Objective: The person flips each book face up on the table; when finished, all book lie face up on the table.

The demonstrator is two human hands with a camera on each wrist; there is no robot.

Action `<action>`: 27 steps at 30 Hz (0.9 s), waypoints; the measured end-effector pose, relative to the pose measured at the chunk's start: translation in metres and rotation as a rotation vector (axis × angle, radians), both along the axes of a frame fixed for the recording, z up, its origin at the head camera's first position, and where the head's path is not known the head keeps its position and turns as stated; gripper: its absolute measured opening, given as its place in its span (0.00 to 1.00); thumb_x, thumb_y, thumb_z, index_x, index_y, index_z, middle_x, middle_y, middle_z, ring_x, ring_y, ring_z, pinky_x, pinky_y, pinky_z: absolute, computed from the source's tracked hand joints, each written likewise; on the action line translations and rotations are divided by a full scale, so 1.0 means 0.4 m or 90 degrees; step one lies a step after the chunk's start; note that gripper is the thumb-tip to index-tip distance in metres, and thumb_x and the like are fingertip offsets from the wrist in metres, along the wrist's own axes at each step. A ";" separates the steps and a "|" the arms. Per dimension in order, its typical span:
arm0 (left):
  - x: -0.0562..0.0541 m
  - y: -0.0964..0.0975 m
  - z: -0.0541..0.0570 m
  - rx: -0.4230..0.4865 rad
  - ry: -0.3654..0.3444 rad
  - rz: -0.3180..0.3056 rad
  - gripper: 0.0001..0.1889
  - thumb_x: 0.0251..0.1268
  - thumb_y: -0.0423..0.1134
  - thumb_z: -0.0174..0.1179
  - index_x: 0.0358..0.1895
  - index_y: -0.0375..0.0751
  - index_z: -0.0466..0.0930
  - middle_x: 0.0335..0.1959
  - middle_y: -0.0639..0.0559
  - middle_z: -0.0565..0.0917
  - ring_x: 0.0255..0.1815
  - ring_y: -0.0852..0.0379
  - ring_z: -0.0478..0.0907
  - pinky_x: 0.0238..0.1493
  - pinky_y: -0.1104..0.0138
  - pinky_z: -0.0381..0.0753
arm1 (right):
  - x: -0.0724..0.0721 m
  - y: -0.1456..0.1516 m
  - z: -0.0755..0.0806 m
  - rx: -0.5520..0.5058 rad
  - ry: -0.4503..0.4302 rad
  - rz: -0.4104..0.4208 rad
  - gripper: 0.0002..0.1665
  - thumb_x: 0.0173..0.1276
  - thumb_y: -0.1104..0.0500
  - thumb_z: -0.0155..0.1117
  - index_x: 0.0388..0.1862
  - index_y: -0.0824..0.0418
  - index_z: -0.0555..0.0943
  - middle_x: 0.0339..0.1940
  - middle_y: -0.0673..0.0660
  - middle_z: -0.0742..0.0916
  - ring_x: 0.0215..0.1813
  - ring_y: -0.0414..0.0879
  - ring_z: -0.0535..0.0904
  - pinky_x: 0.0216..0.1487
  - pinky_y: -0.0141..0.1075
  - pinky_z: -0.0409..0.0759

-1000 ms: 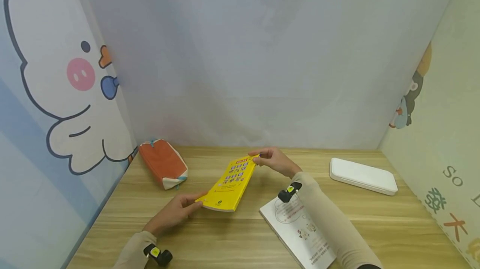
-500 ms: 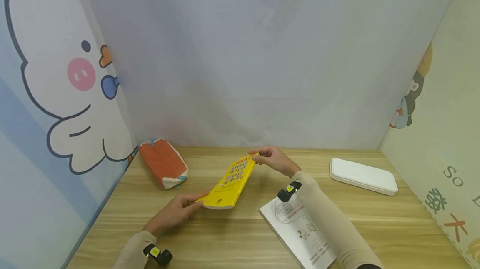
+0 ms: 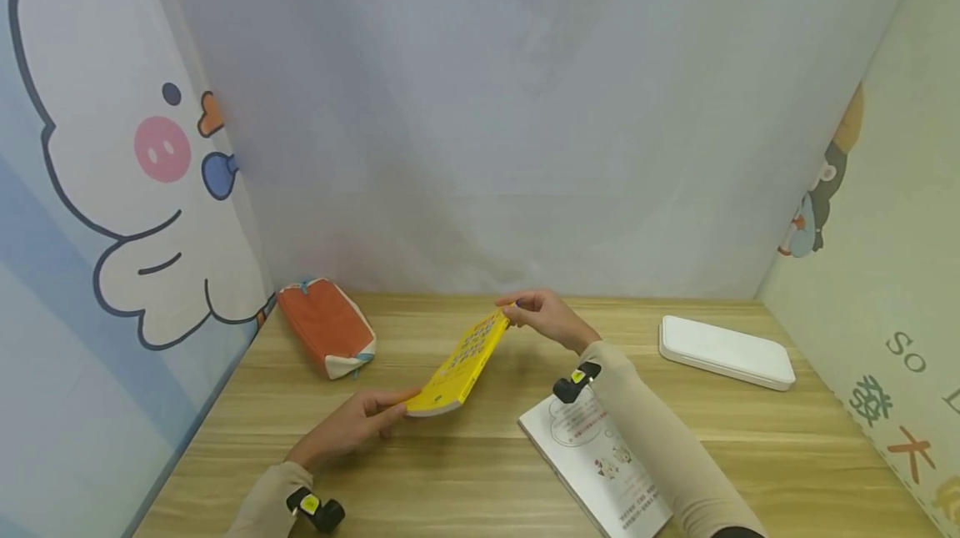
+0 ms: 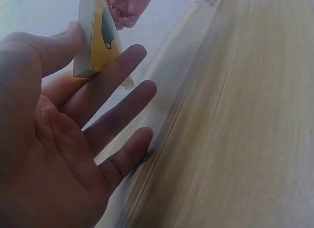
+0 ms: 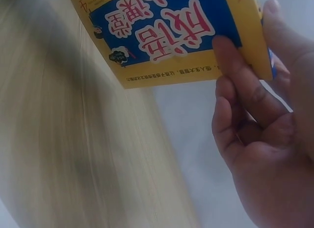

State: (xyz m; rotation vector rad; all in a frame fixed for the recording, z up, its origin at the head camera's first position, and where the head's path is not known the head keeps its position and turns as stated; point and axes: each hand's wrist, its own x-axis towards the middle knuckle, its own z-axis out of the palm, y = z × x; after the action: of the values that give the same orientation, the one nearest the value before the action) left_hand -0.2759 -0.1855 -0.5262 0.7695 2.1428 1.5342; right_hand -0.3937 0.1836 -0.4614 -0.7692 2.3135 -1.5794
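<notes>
Both hands hold a yellow book (image 3: 459,367) above the table, tilted with its far right end raised. At its near left corner the left hand (image 3: 351,424) pinches it between thumb and fingers; in the left wrist view the other fingers of the left hand (image 4: 73,139) spread out below the book's corner (image 4: 93,41). The right hand (image 3: 551,319) pinches the far right corner. From the right wrist view, the underside cover of the book (image 5: 171,37) shows a blue panel with large pink-and-white characters, and the right hand (image 5: 265,115) has a finger against it.
A white book (image 3: 600,463) lies on the wooden table (image 3: 465,488), partly under the right forearm. An orange pencil pouch (image 3: 326,325) stands at the back left. To the right lies a white case (image 3: 726,352). Printed curtains enclose the table.
The yellow book has tipped further, so its upper cover looks narrower. Its near end has shifted slightly right and up; the right hand has risen a little. Both hands keep their hold.
</notes>
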 end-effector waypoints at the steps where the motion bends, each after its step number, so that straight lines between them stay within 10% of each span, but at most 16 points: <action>1: 0.000 0.000 0.001 -0.001 0.001 -0.001 0.25 0.83 0.41 0.49 0.75 0.30 0.66 0.57 0.28 0.84 0.28 0.65 0.70 0.35 0.71 0.80 | 0.000 0.000 0.001 -0.001 0.001 0.000 0.21 0.79 0.56 0.60 0.64 0.66 0.81 0.46 0.56 0.92 0.46 0.44 0.86 0.56 0.46 0.84; 13: 0.004 0.000 0.003 -0.006 0.004 -0.053 0.24 0.86 0.42 0.42 0.77 0.37 0.65 0.60 0.34 0.84 0.55 0.66 0.80 0.41 0.68 0.82 | 0.003 -0.007 0.009 -0.003 0.016 -0.014 0.21 0.79 0.53 0.60 0.63 0.63 0.83 0.44 0.55 0.92 0.45 0.43 0.88 0.57 0.52 0.84; 27: 0.013 0.009 0.008 0.028 -0.007 -0.086 0.24 0.88 0.42 0.37 0.77 0.35 0.65 0.62 0.29 0.81 0.59 0.71 0.80 0.43 0.66 0.84 | -0.001 -0.017 0.009 0.008 0.021 -0.043 0.19 0.80 0.53 0.60 0.61 0.62 0.84 0.44 0.59 0.93 0.43 0.41 0.88 0.58 0.56 0.83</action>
State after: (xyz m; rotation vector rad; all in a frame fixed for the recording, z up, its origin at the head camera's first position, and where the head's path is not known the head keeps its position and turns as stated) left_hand -0.2709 -0.1821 -0.5231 0.8996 2.0113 1.5156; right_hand -0.3941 0.1767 -0.4577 -0.7274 2.3941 -1.5905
